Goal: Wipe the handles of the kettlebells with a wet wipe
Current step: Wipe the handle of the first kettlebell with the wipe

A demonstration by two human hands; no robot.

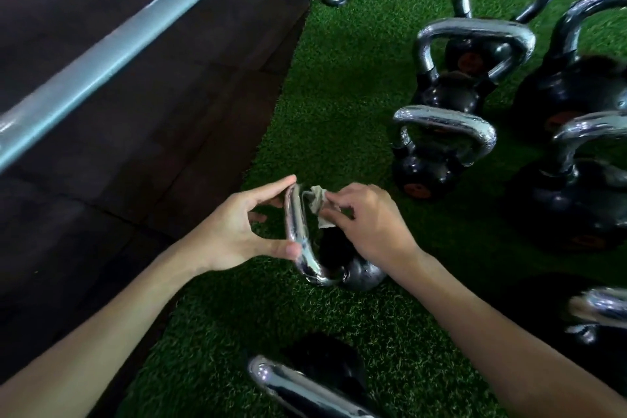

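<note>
Two hands on one small kettlebell (364, 276), tipped over on the turf (339, 95). Left hand (234, 231) pinches the handle (296, 224) bar lengthwise: index on the far end, thumb on the near bend. Bar runs near-to-far. Right hand (368, 224) pinches the wet wipe (317, 202), touching the bar's far corner from its right. Next stroke is probably along that far leg.

Left hand (234, 231) pinches the kettlebell handle (297, 224) while right hand (369, 224) holds a wet wipe (317, 202) beside it.
</note>
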